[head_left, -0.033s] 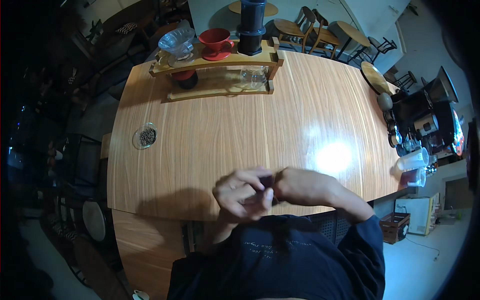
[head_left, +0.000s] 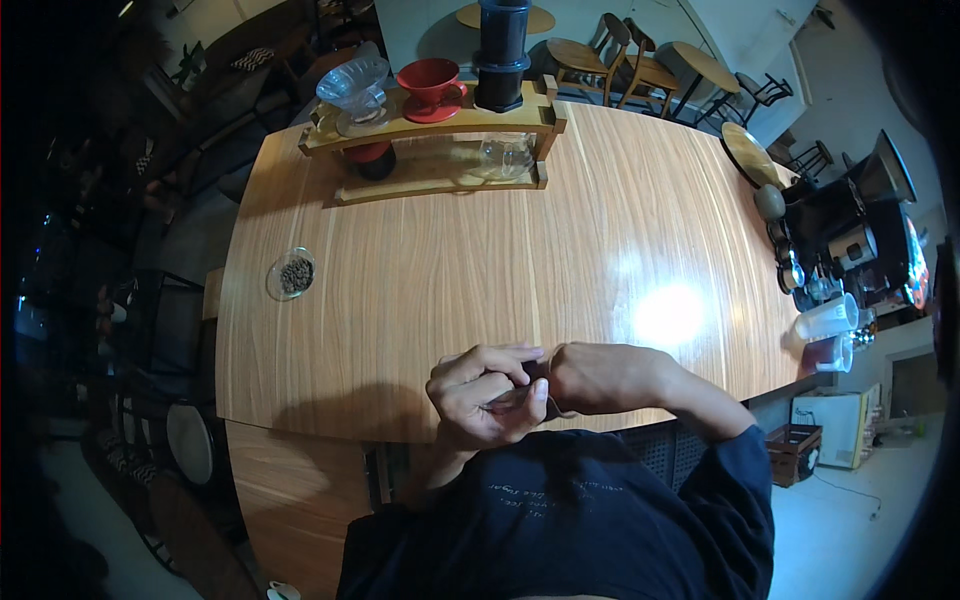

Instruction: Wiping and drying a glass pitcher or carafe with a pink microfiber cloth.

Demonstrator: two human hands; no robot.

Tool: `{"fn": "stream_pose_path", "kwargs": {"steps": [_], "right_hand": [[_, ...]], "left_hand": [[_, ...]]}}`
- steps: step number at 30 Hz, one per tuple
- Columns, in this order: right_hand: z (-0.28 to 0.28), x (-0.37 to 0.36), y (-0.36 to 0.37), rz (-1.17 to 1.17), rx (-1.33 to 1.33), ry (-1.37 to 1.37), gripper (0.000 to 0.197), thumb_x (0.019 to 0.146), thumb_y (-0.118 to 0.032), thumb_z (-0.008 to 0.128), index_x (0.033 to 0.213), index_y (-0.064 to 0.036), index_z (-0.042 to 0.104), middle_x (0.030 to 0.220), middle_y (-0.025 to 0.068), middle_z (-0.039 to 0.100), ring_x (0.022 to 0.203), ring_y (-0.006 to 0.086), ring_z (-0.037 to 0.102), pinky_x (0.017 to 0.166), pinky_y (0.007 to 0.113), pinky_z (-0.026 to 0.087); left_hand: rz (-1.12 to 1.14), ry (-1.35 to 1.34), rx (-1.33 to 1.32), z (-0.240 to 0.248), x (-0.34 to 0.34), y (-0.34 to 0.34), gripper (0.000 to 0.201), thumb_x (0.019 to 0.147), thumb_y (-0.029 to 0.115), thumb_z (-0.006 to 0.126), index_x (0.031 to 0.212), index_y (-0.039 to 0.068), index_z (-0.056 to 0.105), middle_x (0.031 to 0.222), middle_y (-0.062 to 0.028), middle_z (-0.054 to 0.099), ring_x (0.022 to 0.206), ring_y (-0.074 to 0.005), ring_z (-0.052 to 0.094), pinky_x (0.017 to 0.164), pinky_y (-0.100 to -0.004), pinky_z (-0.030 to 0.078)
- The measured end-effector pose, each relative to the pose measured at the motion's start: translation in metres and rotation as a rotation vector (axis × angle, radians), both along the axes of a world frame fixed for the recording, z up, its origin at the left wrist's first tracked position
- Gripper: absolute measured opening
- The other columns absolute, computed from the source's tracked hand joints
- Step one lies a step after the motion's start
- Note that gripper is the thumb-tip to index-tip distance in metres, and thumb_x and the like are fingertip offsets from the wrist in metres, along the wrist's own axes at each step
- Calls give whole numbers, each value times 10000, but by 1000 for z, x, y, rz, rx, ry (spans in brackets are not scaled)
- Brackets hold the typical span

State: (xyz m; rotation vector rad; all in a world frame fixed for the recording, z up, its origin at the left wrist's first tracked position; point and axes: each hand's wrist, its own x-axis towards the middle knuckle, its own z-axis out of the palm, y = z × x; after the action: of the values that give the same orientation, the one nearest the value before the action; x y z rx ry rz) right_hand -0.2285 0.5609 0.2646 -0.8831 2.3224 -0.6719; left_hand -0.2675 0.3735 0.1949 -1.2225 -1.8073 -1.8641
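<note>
Head view: I am pinching a small, hard-to-identify object (head_left: pixel 508 398) between left hand (head_left: pixel 485 392) and right hand (head_left: pixel 600 377), closed together at the wooden table (head_left: pixel 450 290) edge, where fumbling could drop it.

Single head-worn fisheye view, steeply downward over the wooden table (head_left: pixel 480 270), near the person's chest

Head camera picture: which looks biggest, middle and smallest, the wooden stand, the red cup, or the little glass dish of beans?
1. Wooden stand, by far the largest.
2. Red cup.
3. Glass dish of beans, slightly smaller than the cup; they look close, so this order is unsure.
</note>
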Motion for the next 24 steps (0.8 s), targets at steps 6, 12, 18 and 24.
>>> {"fn": "stream_pose_path", "kwargs": {"steps": [6, 12, 18, 24], "right_hand": [[-30, 4, 8, 131, -208, -261, 164, 836, -36, 545, 747, 102, 555, 738, 240, 601, 732, 360, 594, 692, 479, 459], [-80, 13, 15, -188, -419, -281, 115, 845, -12, 541, 789, 88, 548, 683, 219, 536, 605, 294, 510, 594, 422, 417], [-79, 6, 25, -136, -336, -213, 158, 827, 3, 567, 949, 87, 620, 726, 197, 615, 600, 257, 564, 588, 385, 457], [-59, 2, 68, -438, -549, -501, 280, 879, -13, 554, 1123, 80, 654, 885, 129, 710, 723, 152, 586, 674, 349, 500]], "left_hand": [[54, 92, -85, -10, 7, 3, 269, 732, 125, 807, 558, 34, 624, 684, -45, 650, 610, -152, 709, 458, -233, 491], [105, -282, -85, -63, 9, 14, 230, 775, 193, 793, 691, -12, 728, 676, -76, 628, 538, -109, 572, 485, -248, 425], [141, -335, -28, -82, 10, 22, 336, 825, 235, 766, 639, -25, 666, 665, -76, 612, 550, -119, 557, 498, -262, 398], [134, -452, 15, -122, 3, 17, 401, 871, 233, 714, 583, -17, 593, 639, -69, 595, 573, -147, 584, 528, -280, 430]]}}
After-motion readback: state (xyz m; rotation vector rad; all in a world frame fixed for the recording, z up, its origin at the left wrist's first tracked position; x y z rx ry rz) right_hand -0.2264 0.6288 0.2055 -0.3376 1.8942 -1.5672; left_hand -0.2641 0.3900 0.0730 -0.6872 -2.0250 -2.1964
